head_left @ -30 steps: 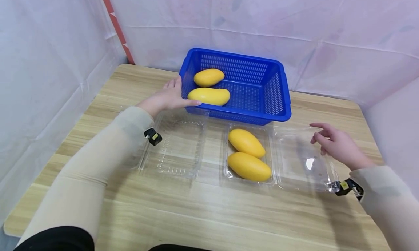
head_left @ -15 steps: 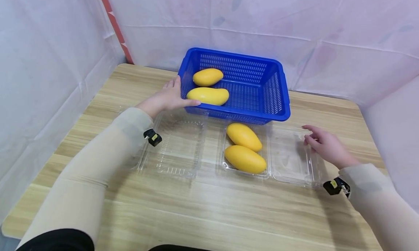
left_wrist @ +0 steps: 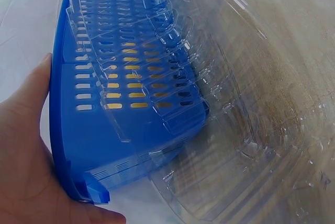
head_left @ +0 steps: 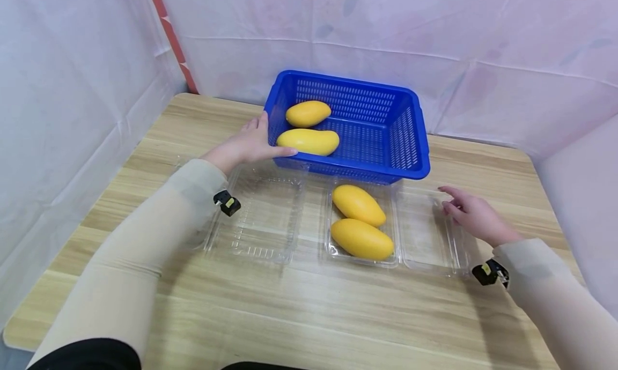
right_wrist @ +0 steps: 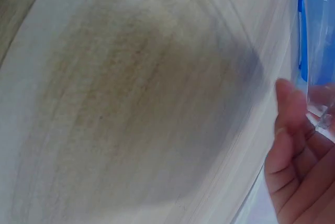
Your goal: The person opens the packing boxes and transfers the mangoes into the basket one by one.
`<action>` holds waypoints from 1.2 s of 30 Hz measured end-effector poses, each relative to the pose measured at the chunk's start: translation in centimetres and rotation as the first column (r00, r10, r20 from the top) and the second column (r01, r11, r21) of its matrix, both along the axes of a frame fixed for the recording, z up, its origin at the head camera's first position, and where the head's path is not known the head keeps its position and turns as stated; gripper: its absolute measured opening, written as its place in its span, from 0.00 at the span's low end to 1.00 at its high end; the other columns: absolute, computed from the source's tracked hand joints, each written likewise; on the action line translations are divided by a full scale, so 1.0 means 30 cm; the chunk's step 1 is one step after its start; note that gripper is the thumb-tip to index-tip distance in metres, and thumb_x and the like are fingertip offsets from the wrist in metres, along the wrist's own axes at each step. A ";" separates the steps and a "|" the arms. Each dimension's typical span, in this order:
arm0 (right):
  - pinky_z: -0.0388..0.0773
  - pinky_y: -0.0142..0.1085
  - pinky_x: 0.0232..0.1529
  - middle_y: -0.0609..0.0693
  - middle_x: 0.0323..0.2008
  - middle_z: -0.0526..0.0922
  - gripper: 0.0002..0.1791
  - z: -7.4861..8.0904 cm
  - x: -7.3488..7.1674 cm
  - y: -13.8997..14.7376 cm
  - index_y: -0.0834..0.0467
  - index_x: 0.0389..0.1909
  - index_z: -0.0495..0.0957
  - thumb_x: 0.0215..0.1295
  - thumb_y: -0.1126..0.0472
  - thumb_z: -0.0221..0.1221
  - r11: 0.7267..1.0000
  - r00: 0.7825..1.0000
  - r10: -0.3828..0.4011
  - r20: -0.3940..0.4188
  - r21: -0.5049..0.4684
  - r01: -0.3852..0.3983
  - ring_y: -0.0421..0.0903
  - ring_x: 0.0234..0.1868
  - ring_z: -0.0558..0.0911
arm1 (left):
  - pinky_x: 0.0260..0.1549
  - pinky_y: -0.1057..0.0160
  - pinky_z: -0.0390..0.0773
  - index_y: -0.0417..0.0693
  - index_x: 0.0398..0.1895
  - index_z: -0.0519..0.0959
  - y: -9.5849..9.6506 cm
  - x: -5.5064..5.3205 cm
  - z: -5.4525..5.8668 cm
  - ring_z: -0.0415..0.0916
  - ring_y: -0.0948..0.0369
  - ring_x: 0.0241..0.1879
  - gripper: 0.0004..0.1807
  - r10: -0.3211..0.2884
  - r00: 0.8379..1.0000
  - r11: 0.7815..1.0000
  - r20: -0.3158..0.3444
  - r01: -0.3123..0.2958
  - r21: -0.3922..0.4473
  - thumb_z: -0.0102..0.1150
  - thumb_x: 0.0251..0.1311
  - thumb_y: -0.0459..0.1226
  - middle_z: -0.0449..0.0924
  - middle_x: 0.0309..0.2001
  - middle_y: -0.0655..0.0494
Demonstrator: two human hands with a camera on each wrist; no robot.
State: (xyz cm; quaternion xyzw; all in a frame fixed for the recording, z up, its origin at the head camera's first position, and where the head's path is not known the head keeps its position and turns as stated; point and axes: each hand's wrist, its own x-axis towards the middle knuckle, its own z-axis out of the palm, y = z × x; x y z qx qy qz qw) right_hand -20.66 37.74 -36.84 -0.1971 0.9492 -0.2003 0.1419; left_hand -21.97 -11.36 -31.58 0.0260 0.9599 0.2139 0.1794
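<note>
At the front left corner of the blue plastic basket point(head_left: 410, 139), my left hand point(head_left: 248, 145) rests with thumb and fingers spread straight along the rim. Inside the basket lie two mangoes point(head_left: 309, 114). A clear plastic clamshell container point(head_left: 363, 260) in front of it holds two more mangoes point(head_left: 362, 238) side by side. Its see-through lid point(head_left: 425, 233) is hinged out to the right. My right hand point(head_left: 475, 215) pinches the lid's outer edge with curled fingers; the right wrist view shows clear plastic at the fingers point(right_wrist: 291, 103).
Another clear clamshell container point(head_left: 263, 220) lies opened under and beside my left forearm. The wooden table point(head_left: 299, 316) backs onto pale cloth walls point(head_left: 386, 32), with one more at the left side.
My right hand has moved left, and the lid's outer edge has come in with it. The mango container has shifted slightly left. My left hand and the basket have stayed in place.
</note>
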 end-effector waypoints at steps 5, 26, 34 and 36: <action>0.74 0.46 0.35 0.58 0.36 0.80 0.28 0.001 -0.003 -0.006 0.68 0.64 0.58 0.71 0.55 0.48 0.997 1.000 -0.004 0.024 0.080 0.002 0.51 0.33 0.78 | 0.65 0.46 0.36 0.43 0.68 0.18 0.002 -0.002 0.002 0.24 0.46 0.70 0.72 -0.012 1.000 1.000 0.019 0.013 -0.027 0.40 0.37 0.80 0.23 0.71 0.39; 0.77 0.47 0.37 0.55 0.39 0.81 0.20 0.137 0.072 -0.181 0.67 0.55 0.71 0.66 0.60 0.54 0.975 0.972 0.188 -0.141 0.142 -0.168 0.50 0.37 0.79 | 0.65 0.43 0.39 0.44 0.68 0.17 -0.001 -0.002 0.012 0.26 0.44 0.70 0.71 -0.017 0.999 0.999 0.045 0.019 -0.043 0.39 0.38 0.80 0.22 0.71 0.38; 0.78 0.47 0.39 0.57 0.43 0.80 0.19 0.172 0.124 -0.300 0.64 0.56 0.72 0.66 0.61 0.55 0.953 0.938 0.299 -0.177 0.105 -0.284 0.50 0.40 0.80 | 0.64 0.42 0.42 0.45 0.68 0.17 0.000 -0.001 0.011 0.29 0.44 0.70 0.72 -0.007 0.999 0.999 0.045 0.009 -0.032 0.40 0.37 0.80 0.24 0.72 0.38; 0.78 0.47 0.40 0.57 0.44 0.80 0.18 0.172 0.130 -0.328 0.63 0.55 0.73 0.66 0.62 0.55 0.947 0.930 0.320 -0.180 0.091 -0.308 0.50 0.41 0.80 | 0.64 0.42 0.42 0.45 0.68 0.17 0.001 -0.001 0.010 0.29 0.44 0.70 0.72 -0.006 0.999 1.000 0.045 0.007 -0.026 0.40 0.37 0.80 0.24 0.72 0.39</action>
